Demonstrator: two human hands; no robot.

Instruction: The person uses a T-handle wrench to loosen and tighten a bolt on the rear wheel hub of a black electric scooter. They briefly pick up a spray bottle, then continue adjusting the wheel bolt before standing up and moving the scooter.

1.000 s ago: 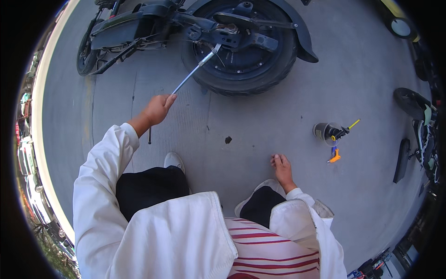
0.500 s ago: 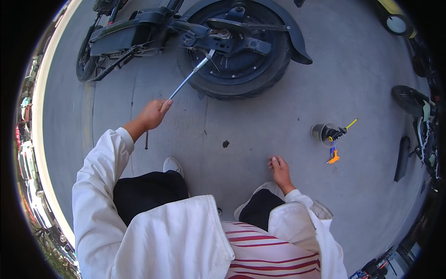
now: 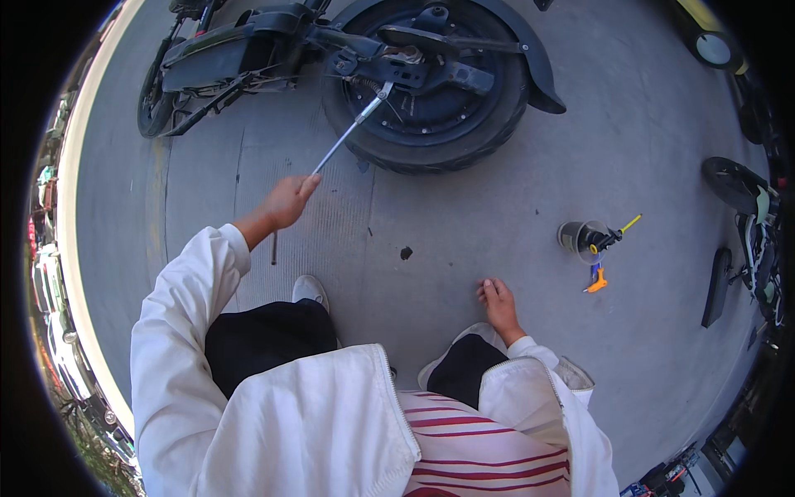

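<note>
My left hand (image 3: 288,201) is closed round a long silver metal bar (image 3: 339,147). The bar's flat, jointed upper end meets the underside of a black motorbike's frame (image 3: 406,74), beside a small coil spring and in front of the rear wheel (image 3: 435,157). A thin brownish rod end (image 3: 274,248) hangs below my fist; whether it belongs to the bar I cannot tell. By my right knee, my right hand (image 3: 499,308) is loosely curled, fingertips together. Its palm is hidden, so whatever it may hold does not show.
To the right, a clear plastic tub (image 3: 570,237) lies on the concrete with black and yellow tools at its mouth. An orange-handled tool (image 3: 596,282) is beside it. Further right are a flat black piece (image 3: 717,286) and another bike (image 3: 749,215). A dark stain (image 3: 406,253) marks the ground.
My left hand and the bar appear slightly further right in the picture, along with the bike and tub, as the view shifts a little. My grip and my right hand look the same.
</note>
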